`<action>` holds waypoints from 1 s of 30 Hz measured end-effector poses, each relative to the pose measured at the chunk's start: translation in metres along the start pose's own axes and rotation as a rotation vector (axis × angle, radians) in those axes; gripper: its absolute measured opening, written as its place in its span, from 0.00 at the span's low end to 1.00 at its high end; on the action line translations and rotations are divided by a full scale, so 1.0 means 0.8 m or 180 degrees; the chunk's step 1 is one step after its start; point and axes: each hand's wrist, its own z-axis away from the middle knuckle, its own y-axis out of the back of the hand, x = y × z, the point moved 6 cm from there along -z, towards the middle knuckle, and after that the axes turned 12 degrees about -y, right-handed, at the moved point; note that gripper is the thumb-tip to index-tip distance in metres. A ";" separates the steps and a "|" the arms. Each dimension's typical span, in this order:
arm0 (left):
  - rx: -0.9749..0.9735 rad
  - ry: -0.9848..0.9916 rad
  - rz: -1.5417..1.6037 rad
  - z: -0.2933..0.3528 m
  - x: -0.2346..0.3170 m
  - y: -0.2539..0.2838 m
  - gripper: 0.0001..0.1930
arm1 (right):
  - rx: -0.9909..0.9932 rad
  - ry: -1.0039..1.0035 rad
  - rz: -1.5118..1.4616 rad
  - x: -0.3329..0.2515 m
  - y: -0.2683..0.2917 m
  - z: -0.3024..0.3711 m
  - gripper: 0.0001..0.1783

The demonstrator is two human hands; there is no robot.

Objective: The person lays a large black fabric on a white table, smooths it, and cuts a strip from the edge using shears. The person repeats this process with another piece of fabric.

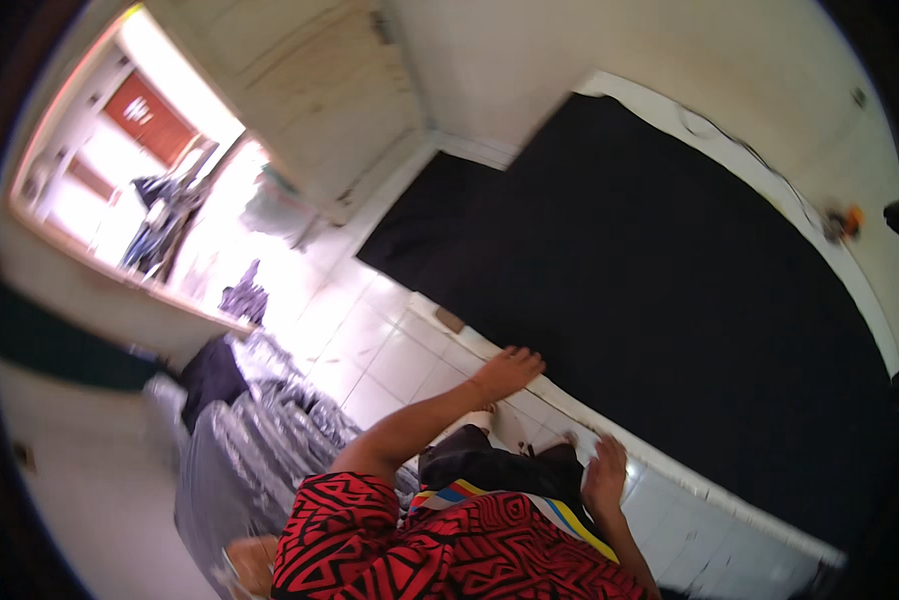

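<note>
A wide sheet of black fabric (660, 290) lies spread over a long white-edged table (770, 522) in front of me. Part of it hangs past the table's far left end. My left hand (511, 373) rests at the near edge of the fabric, its fingers stretched out and holding nothing. Lower and to the right, my right hand (605, 477) is raised beside the table's near edge with its fingers apart. It is empty; whether it touches the edge I cannot tell.
Plastic-wrapped bundles (260, 450) are piled on my left. Beyond the open doorway lie a purple cloth heap (245, 295) and a whitish bag (275, 208). A door (300, 90) stands by the wall. A cable (760, 158) and an orange object (850, 222) sit along the table's far edge.
</note>
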 end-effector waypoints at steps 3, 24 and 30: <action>0.0595 -0.0205 -0.0441 -0.010 -0.020 0.021 0.20 | 0.0282 0.0226 -0.0407 -0.075 -0.053 -0.046 0.14; 0.1645 -0.0139 0.0183 -0.024 -0.054 0.143 0.08 | 0.1466 -0.1586 0.1054 0.086 0.003 -0.064 0.22; 0.1751 -0.0339 0.0210 -0.022 -0.054 0.154 0.08 | 0.1615 -0.2435 0.1440 0.098 0.020 -0.107 0.13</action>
